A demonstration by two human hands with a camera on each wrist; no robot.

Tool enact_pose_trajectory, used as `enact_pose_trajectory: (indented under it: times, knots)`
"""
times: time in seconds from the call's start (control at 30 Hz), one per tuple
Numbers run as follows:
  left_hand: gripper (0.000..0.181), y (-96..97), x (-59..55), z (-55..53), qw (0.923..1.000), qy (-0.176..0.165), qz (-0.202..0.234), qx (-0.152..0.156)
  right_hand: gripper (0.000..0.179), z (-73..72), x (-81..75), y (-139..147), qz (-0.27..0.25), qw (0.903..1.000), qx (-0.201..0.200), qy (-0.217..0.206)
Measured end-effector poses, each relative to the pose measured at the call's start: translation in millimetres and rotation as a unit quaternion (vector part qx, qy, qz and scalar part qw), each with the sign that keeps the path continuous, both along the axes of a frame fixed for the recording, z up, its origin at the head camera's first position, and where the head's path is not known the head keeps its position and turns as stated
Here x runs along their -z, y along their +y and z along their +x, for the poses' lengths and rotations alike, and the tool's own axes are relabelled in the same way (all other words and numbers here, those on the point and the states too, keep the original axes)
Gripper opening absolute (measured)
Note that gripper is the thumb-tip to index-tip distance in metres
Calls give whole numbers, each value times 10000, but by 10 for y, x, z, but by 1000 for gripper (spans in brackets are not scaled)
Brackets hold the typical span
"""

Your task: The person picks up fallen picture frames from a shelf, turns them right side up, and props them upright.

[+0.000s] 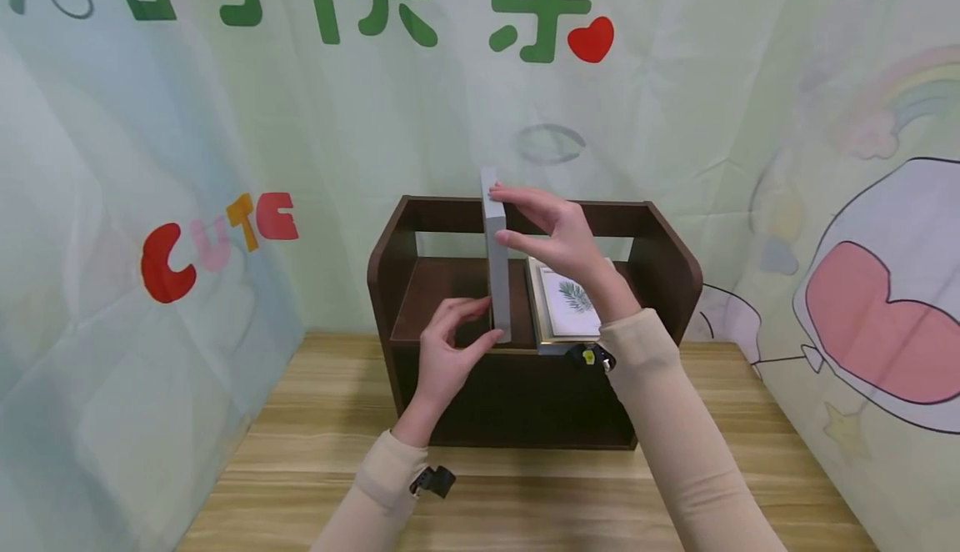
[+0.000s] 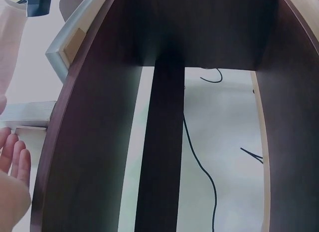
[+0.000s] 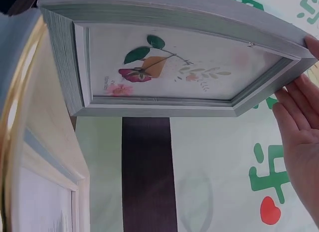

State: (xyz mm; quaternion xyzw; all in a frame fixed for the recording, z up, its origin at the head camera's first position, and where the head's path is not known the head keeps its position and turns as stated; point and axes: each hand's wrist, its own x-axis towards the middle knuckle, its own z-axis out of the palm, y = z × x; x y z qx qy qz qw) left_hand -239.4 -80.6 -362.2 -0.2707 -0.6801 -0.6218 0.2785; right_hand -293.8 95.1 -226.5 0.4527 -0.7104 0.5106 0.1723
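Observation:
A grey picture frame (image 1: 498,277) stands on edge on the upper board of a dark brown shelf unit (image 1: 442,302). Pressed flowers and leaves behind its glass show in the right wrist view. My left hand (image 1: 446,356) holds its lower front corner between thumb and fingers. Higher up, my right hand (image 1: 558,231) grips the top corner, thumb on the front edge and fingertips near the top. To the right, a gold-edged picture frame (image 1: 570,302) with a green leaf print lies flat, a pale blue edge showing below it, partly behind my right wrist.
The shelf's side panels (image 1: 678,281) rise left and right, with a back rail behind. An open compartment (image 1: 525,402) lies below the board. The unit stands on a wood-grain table (image 1: 315,444), before a printed cloth backdrop (image 1: 360,118). Thin black cables (image 2: 204,172) show in the left wrist view.

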Motion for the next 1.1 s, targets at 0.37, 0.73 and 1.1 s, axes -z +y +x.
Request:
enact_pose_trajectory:
  times: [0.37, 0.73, 1.1]
  knots:
    - [34, -23, -1, 0, 9998, -25, 116, -163, 44, -11, 19, -16, -2, 10000, -4, 79]
    - [29, 11, 11, 15, 9969, -219, 119, -744, 45, 10, 9, -53, 44, 10000, 45, 39]
    - [28, 29, 16, 4, 9966, -225, 32, -794, 45, 8, 18, -28, -7, 10000, 59, 66]
